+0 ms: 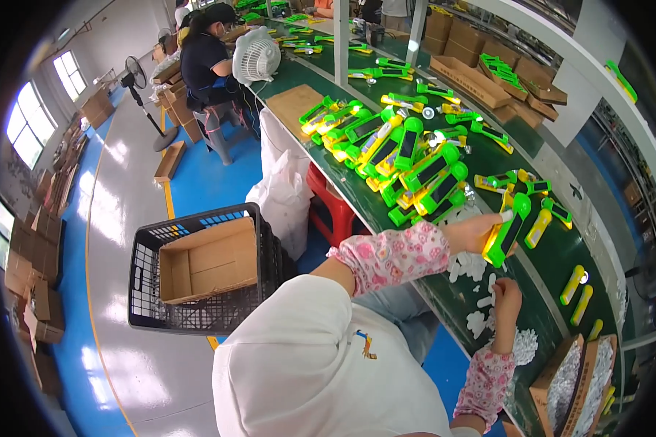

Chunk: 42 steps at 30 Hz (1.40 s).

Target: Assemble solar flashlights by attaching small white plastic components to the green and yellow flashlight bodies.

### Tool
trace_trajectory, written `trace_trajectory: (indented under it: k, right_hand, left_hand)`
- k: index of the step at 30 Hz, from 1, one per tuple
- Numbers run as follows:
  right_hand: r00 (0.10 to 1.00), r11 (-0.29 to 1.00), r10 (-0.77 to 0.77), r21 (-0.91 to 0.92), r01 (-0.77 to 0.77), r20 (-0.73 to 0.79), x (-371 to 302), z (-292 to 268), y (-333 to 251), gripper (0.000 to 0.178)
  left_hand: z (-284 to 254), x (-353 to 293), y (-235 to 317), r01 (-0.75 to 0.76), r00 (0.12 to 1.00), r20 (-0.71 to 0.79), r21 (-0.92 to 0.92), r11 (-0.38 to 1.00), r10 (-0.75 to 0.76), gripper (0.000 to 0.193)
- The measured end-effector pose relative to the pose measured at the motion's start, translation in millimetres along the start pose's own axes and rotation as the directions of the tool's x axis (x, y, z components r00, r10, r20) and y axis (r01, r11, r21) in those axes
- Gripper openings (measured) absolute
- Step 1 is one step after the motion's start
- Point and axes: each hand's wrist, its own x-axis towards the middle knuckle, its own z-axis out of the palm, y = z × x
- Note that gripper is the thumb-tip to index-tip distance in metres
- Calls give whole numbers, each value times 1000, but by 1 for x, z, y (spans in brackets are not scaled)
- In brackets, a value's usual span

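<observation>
My left hand (471, 234) is closed around a green-and-yellow flashlight (511, 231) with a dark panel along its side, holding it tilted over the green bench. A small white tip shows by my left fingertips. Closer to me, my right hand (507, 300) is low over the bench, its fingers pinched at a small white strip (491, 281). Loose white pieces (477, 323) lie beside that hand. Just beyond my left hand is a big heap of similar flashlights (408, 149). More flashlights (538, 227) lie to the right of the held one.
Yellow tubes (574, 285) and a cardboard box with silvery contents (563, 380) lie at the right. Left of me stands a black crate (144, 298) holding an open carton (210, 259). A red stool (331, 211), white sack (284, 191), fan (256, 55) and seated co-worker (200, 62) are farther off.
</observation>
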Motion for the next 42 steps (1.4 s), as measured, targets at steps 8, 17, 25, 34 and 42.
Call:
trace_trajectory:
  k: [8,17,25,34,42]
  right_hand:
    - [850,718,511,478,-506,132,-1,-36,27,15]
    - [920,358,367,891,-278,140,99,-78,-49,19]
    - [983,718,179,677,-162,46,114,-72,-91,16]
    - [990,917,67,382,-110,126,131,-76,-124,11]
    - [988,986,111,-113,-123,-102,86,-74,-122,86]
  left_hand:
    - [18,-1,-27,-7,998,58,-27,1000,9,43]
    - [0,-21,14,-91,995,-23,179,980,96,41]
    - [11,-16,10,21,992,122,8,1000,-22,51]
    - [2,-24,10,-71,982,181,59,996,59,47]
    - [-1,-19,3,-129,986,92,-124,984,141,33]
